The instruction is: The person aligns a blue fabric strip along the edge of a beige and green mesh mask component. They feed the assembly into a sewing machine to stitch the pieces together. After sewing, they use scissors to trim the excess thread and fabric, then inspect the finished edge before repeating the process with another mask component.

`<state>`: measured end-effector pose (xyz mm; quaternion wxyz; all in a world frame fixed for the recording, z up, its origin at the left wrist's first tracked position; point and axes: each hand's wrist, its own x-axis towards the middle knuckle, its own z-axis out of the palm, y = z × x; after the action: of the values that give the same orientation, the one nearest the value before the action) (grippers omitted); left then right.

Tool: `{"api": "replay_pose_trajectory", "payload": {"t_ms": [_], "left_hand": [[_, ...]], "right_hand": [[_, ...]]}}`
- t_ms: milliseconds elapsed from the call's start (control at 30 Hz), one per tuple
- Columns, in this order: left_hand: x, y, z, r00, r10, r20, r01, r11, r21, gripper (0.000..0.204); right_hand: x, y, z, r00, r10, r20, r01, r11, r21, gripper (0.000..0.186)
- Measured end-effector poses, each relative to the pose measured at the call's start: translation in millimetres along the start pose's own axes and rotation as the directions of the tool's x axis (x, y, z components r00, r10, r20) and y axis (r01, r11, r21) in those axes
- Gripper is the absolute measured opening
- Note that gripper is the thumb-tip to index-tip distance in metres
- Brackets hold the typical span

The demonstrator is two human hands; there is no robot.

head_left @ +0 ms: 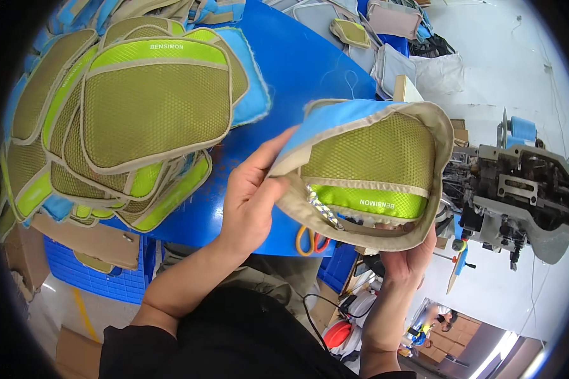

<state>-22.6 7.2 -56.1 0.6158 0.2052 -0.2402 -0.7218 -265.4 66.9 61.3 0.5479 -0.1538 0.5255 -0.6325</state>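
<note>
Both of my hands hold up a partly sewn fabric pouch (370, 155) with an olive mesh panel, lime-green band, beige edging and blue side fabric. My left hand (254, 192) pinches its left edge between thumb and fingers. Under its lower right edge is my right hand (411, 256), closed on the rim, with most fingers hidden behind the fabric. A patterned cord (322, 208) lies inside the pouch's lower left. The pouch is tilted, opening toward me, above the blue table (291, 57).
On the left side of the table lies a pile of olive mesh panels (158, 107) with green bands. Orange-handled scissors (305, 241) rest at the table's near edge. An industrial sewing machine (518, 189) stands at right. A blue crate (101, 268) sits below the pile.
</note>
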Motion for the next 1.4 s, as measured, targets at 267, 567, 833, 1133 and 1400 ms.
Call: {"api": "replay_pose_trajectory", "payload": {"t_ms": [267,567,833,1133,1400], "left_hand": [[-7.5,3.0,7.9,1.000,0.005,-0.003,-0.005,0.991,0.134,0.072],[-6.7,-7.0,11.5,0.999,-0.012,-0.031,0.018,0.983,0.185,0.075],[4.5,14.2,61.1,0.704,0.355,0.616,-0.666,0.026,0.746,0.077],[58.4,33.2,135.6,0.192,-0.054,0.980,-0.962,-0.209,0.177,0.030],[61.2,20.8,130.4,0.546,0.072,0.835,-0.810,0.302,0.503,0.038]], "right_hand": [[-1.7,1.2,20.8,0.999,0.024,-0.036,-0.023,0.999,0.035,0.035],[-2.4,2.9,3.2,0.988,0.060,0.141,-0.085,0.980,0.180,0.022],[-4.8,8.8,9.3,0.954,-0.211,0.214,0.229,0.972,-0.060,0.018],[-7.0,23.0,-3.9,0.924,-0.290,0.250,0.297,0.955,0.010,0.025],[14.9,42.6,14.8,0.799,-0.594,0.096,0.599,0.773,-0.210,0.025]]}}
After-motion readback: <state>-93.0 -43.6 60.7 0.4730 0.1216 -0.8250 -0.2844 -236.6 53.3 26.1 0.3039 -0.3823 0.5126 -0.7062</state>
